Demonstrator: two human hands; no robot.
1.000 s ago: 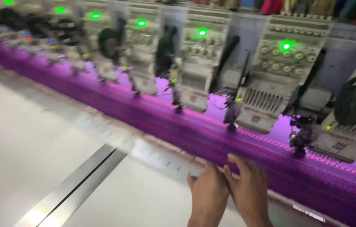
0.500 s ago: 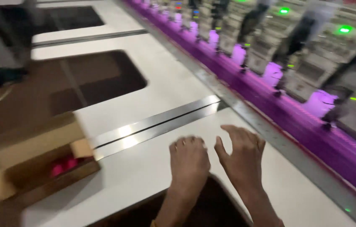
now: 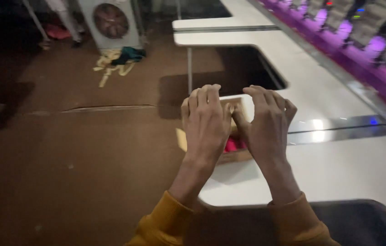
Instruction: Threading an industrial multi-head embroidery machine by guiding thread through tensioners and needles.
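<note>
Both hands now over box, left hand (image 3: 207, 119), right hand (image 3: 265, 122), open brown cardboard box (image 3: 237, 154), pink inside

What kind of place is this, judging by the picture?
Probably an embroidery workshop: a row of machine heads over purple fabric along a long white table, and a standing fan on the brown floor.

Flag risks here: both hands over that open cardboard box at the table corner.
The cardboard box sits at the white table's corner edge, so a nudge from the left hand or right hand might tip it to the floor. The pink items inside could spill.
</note>
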